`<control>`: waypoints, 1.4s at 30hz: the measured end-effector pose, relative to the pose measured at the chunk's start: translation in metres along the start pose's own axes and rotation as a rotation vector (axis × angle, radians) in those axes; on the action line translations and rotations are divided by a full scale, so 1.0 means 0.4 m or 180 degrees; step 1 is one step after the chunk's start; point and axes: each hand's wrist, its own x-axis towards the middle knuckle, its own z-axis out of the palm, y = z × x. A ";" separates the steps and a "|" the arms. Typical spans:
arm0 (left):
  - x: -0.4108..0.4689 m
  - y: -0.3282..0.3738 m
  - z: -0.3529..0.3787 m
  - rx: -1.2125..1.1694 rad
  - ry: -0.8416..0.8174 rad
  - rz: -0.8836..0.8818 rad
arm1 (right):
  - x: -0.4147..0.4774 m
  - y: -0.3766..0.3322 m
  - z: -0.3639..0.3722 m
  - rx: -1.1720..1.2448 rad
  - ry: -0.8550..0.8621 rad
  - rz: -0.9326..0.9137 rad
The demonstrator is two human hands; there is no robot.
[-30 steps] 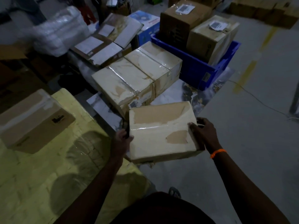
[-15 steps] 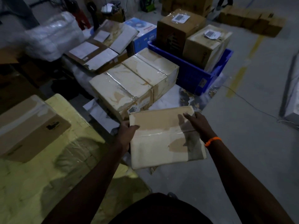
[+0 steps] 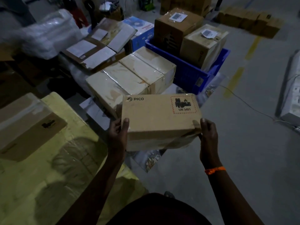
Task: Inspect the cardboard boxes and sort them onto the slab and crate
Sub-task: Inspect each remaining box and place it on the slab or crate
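Both hands, left (image 3: 117, 129) and right (image 3: 208, 135), hold cardboard box (image 3: 159, 117) (PICO print up)

Single head-worn wide-angle view - faces forward and down, close over the held cardboard box (image 3: 160, 117); blue crate (image 3: 186, 75) sits farther ahead, upper frame.

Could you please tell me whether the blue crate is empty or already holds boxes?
Not empty: a darker box and a paler box stand in the crate, rising above its rim.
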 end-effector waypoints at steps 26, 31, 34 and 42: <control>-0.009 -0.033 -0.048 0.0392 -0.0331 0.0000 | 0.022 0.014 -0.023 -0.0810 0.0028 -0.0300; 0.063 0.008 -0.015 0.0448 -0.0613 -0.0382 | 0.079 -0.009 0.020 -0.1407 -0.0411 0.0103; 0.078 0.014 -0.004 0.0411 -0.0778 -0.0452 | 0.086 -0.021 0.029 -0.1711 -0.0761 0.0145; 0.029 0.035 0.015 -0.0298 -0.0576 -0.0315 | 0.063 -0.082 -0.025 -0.1122 -0.0337 -0.0257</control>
